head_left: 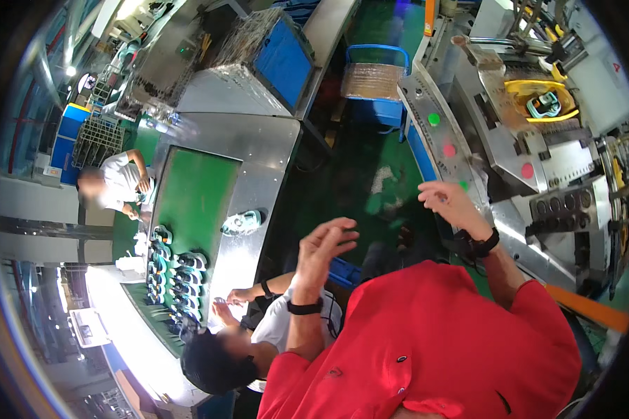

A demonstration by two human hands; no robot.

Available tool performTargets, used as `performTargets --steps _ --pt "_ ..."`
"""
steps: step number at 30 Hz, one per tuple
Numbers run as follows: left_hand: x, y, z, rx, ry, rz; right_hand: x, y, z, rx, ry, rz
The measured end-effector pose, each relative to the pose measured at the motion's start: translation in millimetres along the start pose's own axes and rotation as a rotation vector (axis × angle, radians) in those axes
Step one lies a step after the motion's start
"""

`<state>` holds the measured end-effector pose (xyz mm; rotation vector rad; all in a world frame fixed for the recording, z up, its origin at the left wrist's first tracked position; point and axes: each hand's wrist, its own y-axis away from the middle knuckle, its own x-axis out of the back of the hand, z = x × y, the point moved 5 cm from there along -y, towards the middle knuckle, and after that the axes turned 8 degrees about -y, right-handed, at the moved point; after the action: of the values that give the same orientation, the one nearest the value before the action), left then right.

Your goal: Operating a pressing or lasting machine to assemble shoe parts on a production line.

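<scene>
My left hand (321, 253) is raised over the aisle floor with its fingers loosely stretched out and nothing in it. My right hand (456, 207) hovers beside the machine's control panel (433, 140), fingers apart and also without a load. Closest to it on the panel are a red button (449, 150) and a green button (463, 186). Farther up the panel sits another green button (434, 120). Inside the press machine on the right, a shoe (544, 105) in white, black and teal rests in a yellow mould (517, 91).
Left of me, a steel bench (269, 150) frames a green conveyor belt (196, 188) carrying several shoes (187, 279). A single pale shoe (242, 223) lies on the bench edge. One co-worker (223, 353) sits close by, another (115, 181) across the belt. A blue cart (376, 84) stands ahead.
</scene>
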<state>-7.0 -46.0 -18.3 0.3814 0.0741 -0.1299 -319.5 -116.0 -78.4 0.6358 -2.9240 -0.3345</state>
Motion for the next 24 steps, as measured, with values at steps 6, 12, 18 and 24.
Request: performTargets --steps 6,12,18,24 --pt "75 -121 114 -0.006 -0.626 0.027 77 -104 -49 0.079 -0.144 0.187" --pt "160 -263 264 -0.215 -1.059 0.310 114 -200 -41 0.007 -0.271 0.309" --pt "202 -418 328 -0.506 -1.475 0.374 123 -305 -47 -0.098 -0.417 0.367" --pt "222 -510 293 -0.309 -1.542 0.143 126 -349 -39 -0.249 -0.421 0.464"
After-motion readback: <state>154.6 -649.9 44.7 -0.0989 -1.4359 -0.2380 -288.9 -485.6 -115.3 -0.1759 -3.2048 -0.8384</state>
